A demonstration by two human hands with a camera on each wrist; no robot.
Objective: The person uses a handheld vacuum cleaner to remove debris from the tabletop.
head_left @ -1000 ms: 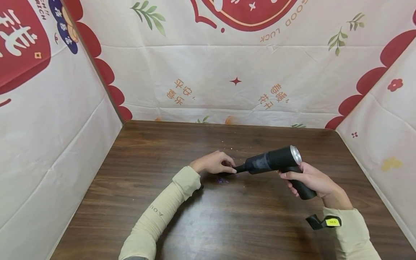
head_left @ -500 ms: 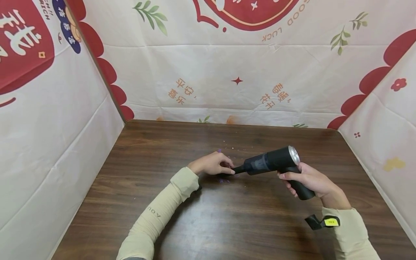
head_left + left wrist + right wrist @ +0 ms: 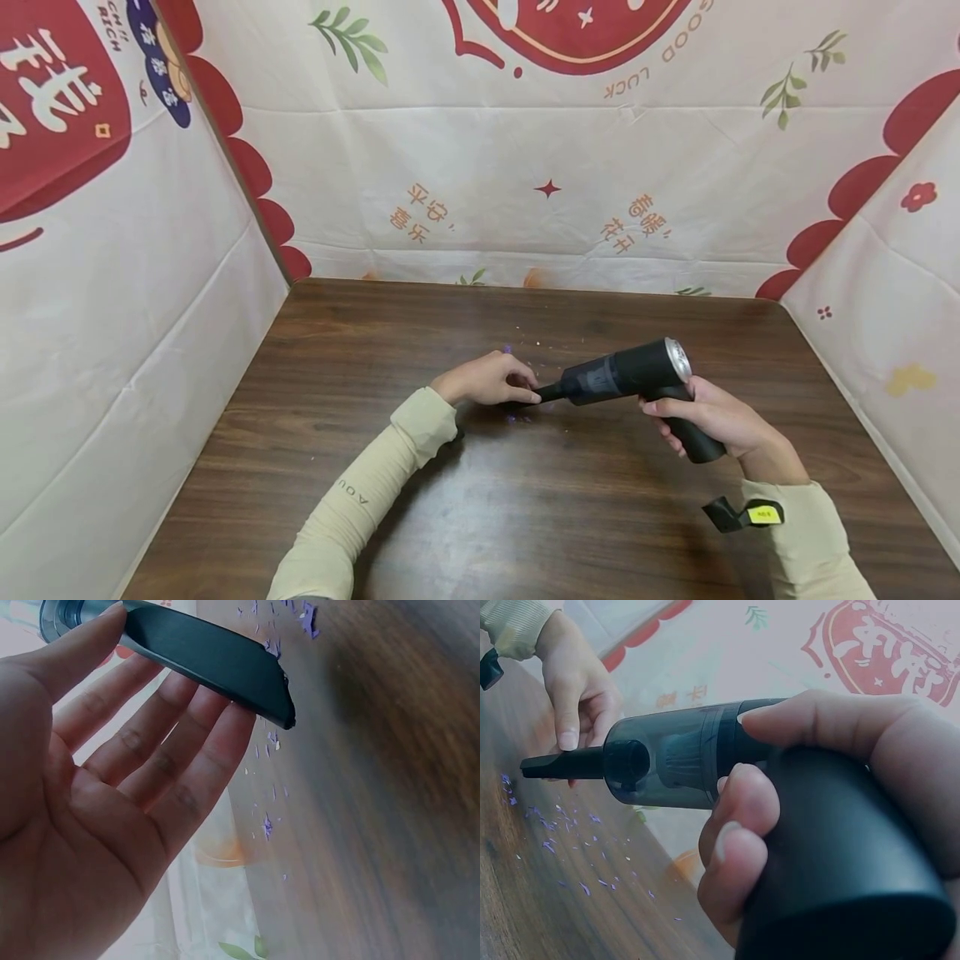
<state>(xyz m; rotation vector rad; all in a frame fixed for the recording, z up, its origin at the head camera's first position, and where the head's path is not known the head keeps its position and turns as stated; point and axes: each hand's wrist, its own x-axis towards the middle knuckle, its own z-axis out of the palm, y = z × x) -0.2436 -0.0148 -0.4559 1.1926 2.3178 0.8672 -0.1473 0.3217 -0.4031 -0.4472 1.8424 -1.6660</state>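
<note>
A black handheld vacuum cleaner (image 3: 633, 371) with a see-through dust cup (image 3: 682, 761) is held over the brown table (image 3: 570, 517). My right hand (image 3: 723, 417) grips its handle, the thumb resting along the body. At the other end, the left hand (image 3: 491, 379) pinches the flat black nozzle (image 3: 210, 656), thumb on one side and fingertips on the other. The nozzle's slanted tip points left, close over the tabletop. Purple shreds (image 3: 551, 825) lie scattered around and below the nozzle, some hidden behind the left hand in the head view.
Beyond the table's far edge hangs a white printed cloth (image 3: 480, 183). Another white cloth wall (image 3: 150, 333) borders the left side, and a third (image 3: 892, 333) the right. A few pale specks (image 3: 537, 342) lie on the wood behind the hands.
Both hands and the vacuum cleaner have shifted very slightly left in the head view, and the camera view has moved a little too. The grips look the same.
</note>
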